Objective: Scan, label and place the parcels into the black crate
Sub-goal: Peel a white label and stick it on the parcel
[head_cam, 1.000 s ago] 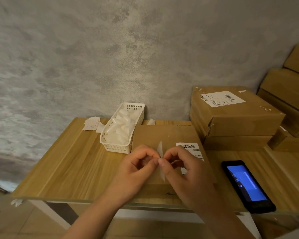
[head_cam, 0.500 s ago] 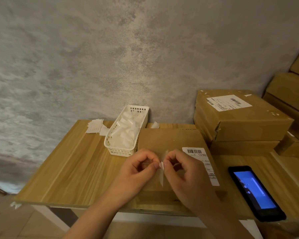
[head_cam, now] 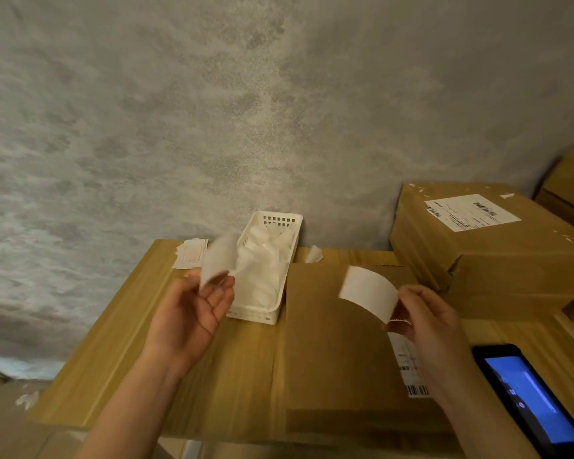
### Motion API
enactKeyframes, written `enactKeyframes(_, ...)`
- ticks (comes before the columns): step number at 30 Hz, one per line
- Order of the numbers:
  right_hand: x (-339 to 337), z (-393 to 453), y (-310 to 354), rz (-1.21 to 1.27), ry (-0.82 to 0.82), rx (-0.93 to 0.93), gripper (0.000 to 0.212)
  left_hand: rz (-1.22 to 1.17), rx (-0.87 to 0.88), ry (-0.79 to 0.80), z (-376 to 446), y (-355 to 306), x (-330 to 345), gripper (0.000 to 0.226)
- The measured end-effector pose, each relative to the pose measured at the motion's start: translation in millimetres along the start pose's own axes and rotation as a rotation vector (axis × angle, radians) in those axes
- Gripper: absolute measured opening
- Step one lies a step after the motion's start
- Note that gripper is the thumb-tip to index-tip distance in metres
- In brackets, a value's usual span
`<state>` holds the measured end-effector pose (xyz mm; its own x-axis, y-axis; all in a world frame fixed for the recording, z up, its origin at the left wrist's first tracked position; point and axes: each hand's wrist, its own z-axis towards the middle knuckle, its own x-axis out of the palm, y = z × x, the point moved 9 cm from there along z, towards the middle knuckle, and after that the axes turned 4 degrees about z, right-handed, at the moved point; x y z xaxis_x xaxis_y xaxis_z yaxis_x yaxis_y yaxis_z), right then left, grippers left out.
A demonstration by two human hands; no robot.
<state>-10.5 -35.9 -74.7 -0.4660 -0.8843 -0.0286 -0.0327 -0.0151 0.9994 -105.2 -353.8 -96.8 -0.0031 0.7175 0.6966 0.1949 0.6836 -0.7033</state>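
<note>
Left hand (head_cam: 193, 313): palm up, over the left part of the desk, thumb and fingertips pinching a white backing slip (head_cam: 218, 260). The slip is blurry and curls up in front of the basket.

Right hand (head_cam: 426, 321): pinching the corner of a white label (head_cam: 368, 294), fingers curled round its edge. The label bows out to the left, held up in the air over the parcel and not touching it.

Parcel (head_cam: 338, 352): flat brown cardboard box lying on the desk right between the two hands, its near edge at the front edge of the desk. It's got a printed barcode sticker (head_cam: 410, 369) along its right side, partly hidden behind the right hand.

Basket (head_cam: 262, 313): white plastic with slotted walls, just left of the parcel, stuffed with crumpled white paper slips.

Label sheets (head_cam: 191, 252): small stack of white ones with red print at the back left of the desk, behind the left hand.

Phone (head_cam: 531, 399): black, blue screen lit, lying flat on the desk to the right of the right hand.

Stacked boxes (head_cam: 497, 253): brown cartons at the back right, the top one has a shipping label on it.

Desk (head_cam: 113, 342): light wood, up against a grey mottled wall.
</note>
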Motion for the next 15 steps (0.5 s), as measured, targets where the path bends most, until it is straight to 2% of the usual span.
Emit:
enactKeyframes(1,-2,4,-1,0.014,-0.02,0.013,0.018,0.042,0.02,-0.022,9,-8,-3,0.051)
enactKeyframes(3,-2,10,-2,0.023,-0.033,0.022,0.018,0.258,0.087,-0.05,30,-25,-2,0.018)
enactKeyframes(7,9,21,1,0.016,-0.014,0.011,0.017,0.909,0.255,0.0,88,-52,36,0.016)
enactKeyframes(11,23,28,9,-0.045,-0.02,-0.044,0.013,1.342,0.327,0.085,161,-40,72,0.016)
enactKeyframes(15,36,29,17,-0.026,-0.02,-0.073,0.014,1.666,0.295,0.118,206,-10,76,0.021)
